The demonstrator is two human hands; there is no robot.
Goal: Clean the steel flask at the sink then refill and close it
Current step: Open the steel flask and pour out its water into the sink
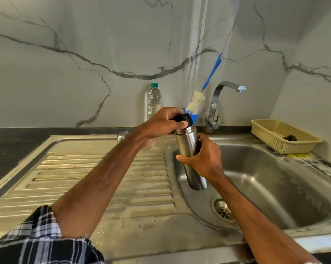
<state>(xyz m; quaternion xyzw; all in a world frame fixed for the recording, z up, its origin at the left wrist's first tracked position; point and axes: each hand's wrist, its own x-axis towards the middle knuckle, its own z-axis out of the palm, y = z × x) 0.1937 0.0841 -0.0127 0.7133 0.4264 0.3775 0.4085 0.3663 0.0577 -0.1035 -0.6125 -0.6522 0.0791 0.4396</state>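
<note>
right hand (205, 161) grasps cylindrical steel flask (189, 143) over steel sink basin (275, 168); left hand (161, 122) clamps round black stopper cap (182, 119). risk: wet steel slips, flask drops into basin.

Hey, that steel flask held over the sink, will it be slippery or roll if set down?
Probably slippery: the steel flask is smooth and shiny, and the drainboard beside it looks wet. Laid on its side, the round body would likely roll. It looks rigid, so the right hand can grip firmly.
</note>
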